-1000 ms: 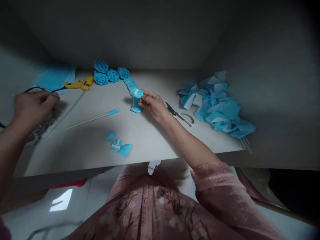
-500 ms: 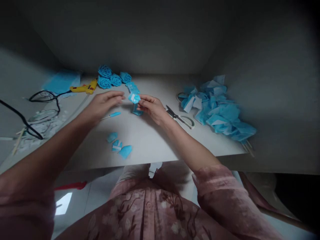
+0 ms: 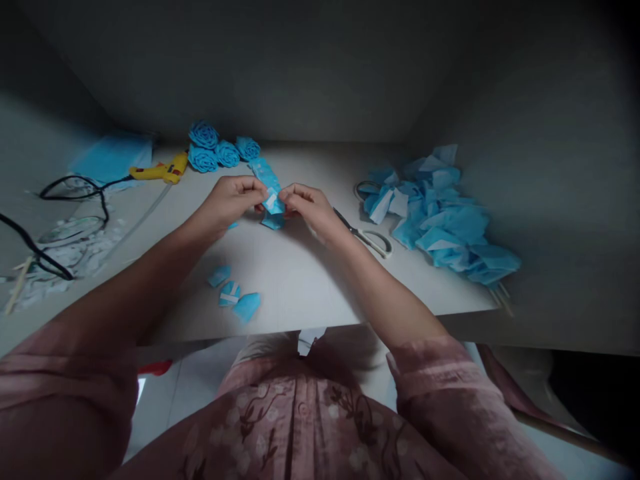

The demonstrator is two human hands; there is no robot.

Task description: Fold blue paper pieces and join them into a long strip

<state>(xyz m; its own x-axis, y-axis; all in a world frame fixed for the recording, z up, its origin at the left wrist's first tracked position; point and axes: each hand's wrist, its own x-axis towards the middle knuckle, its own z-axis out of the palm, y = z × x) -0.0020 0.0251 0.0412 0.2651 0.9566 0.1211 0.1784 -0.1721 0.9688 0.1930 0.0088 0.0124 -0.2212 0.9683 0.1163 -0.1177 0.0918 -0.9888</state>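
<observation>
A small blue piece with a white patch is pinched between my two hands above the white table. My left hand grips its left edge with closed fingers. On the right edge, the thumb and fingers of my right hand are pressed together. Behind the piece, a row of blue pieces reaches back toward several rolled blue flowers. Another blue piece lies just below my fingertips.
A yellow glue gun with a black cable lies back left, near flat blue sheets and white scraps. Scissors and a blue heap are at right. Loose blue pieces lie near the front edge.
My left hand has moved right and closed on the blue piece, where it was apart from it before. My right hand keeps its hold. The view has shifted slightly.
</observation>
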